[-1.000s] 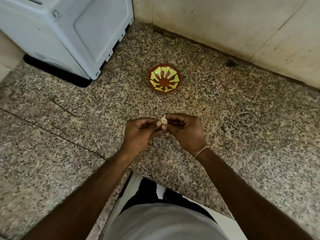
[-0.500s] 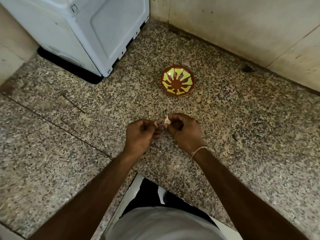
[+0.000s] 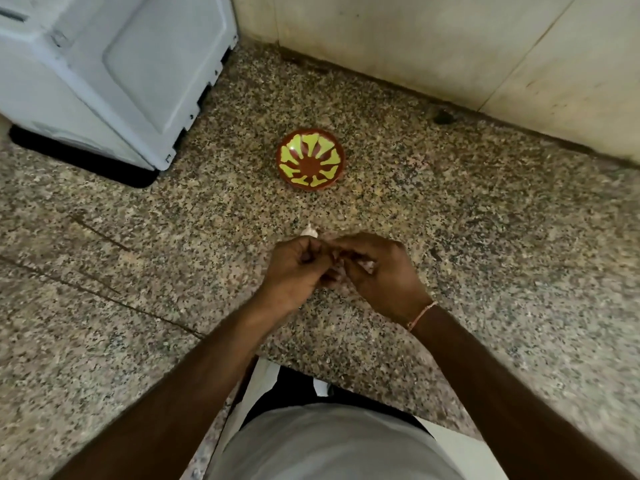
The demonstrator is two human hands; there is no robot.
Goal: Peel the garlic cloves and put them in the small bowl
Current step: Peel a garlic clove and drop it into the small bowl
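Garlic clove [image 3: 309, 231] peeks out just beyond your left hand [image 3: 297, 268], which meets your right hand [image 3: 375, 271], both pinching it. Peel with your thumbnail, gripping lightly; the small bowl [image 3: 311, 160] waits ahead, apparently empty.

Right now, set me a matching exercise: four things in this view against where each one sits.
Things:
1. red-brown small bowl with yellow-green petal pattern
2. pale garlic clove
3. white boxy appliance
4. thin pink thread bracelet

Places:
A. far left corner of the counter
B. on the right wrist
C. at the left hand's fingertips
D. on the speckled stone counter, beyond both hands

Pairs: 1-D, 2-C, 3-A, 4-B
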